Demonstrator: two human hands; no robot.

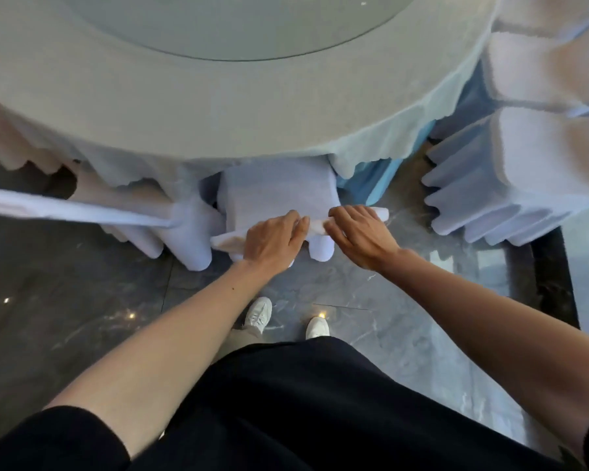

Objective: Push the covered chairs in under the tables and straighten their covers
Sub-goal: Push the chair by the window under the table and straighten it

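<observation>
A white-covered chair (276, 195) stands directly in front of me, its seat partly tucked under the round table (198, 107) with a pale cloth. My left hand (272, 237) and my right hand (357, 232) both rest on the top edge of the chair's backrest, fingers curled over the cover and gripping it. The hands sit side by side, nearly touching. The chair's covered rear legs show just below my hands.
Another covered chair (170, 215) stands to the left, its backrest top stretching to the left edge. More covered chairs (510, 185) crowd the right side. A glass turntable (238, 22) lies on the table. My feet in white shoes stand on the grey marble floor (405, 300).
</observation>
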